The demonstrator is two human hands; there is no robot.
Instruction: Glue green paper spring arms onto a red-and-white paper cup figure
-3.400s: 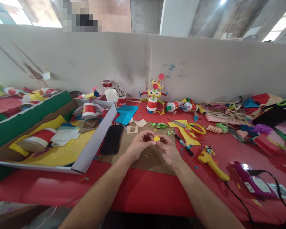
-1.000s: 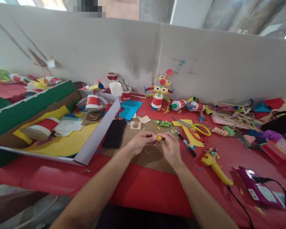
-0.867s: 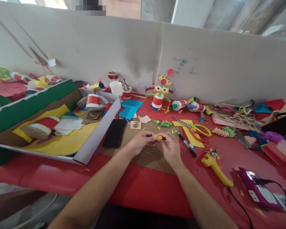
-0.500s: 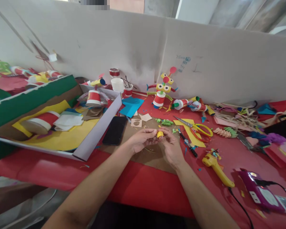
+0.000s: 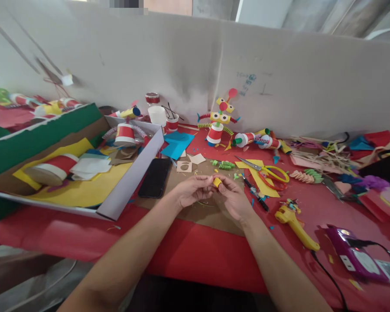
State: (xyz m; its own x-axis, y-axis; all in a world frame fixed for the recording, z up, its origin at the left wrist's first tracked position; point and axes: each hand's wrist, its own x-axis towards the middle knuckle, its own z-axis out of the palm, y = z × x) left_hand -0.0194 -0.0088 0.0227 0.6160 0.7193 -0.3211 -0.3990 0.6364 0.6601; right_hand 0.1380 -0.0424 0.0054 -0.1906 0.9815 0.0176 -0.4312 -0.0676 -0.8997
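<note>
A small yellow folded paper piece is pinched between my two hands above the brown cardboard sheet. My left hand grips its left side with thumb and fingertips. On the other side, my right hand has thumb and fingers closed on it. Part of the piece is covered by the fingertips. Just beyond my hands lie a green folded paper strip and a square of card with a round cut. To the right are scissors with yellow and orange handles, on yellow paper.
An open box with papers and cups stands left, beside a black phone. Paper-cup figures stand and lie along the white wall. A craft knife, a yellow glue gun and a purple power strip with cords lie right.
The yellow paper piece has tilted slightly between my fingers. Both hands keep their hold on it, and the view has shifted a little.
</note>
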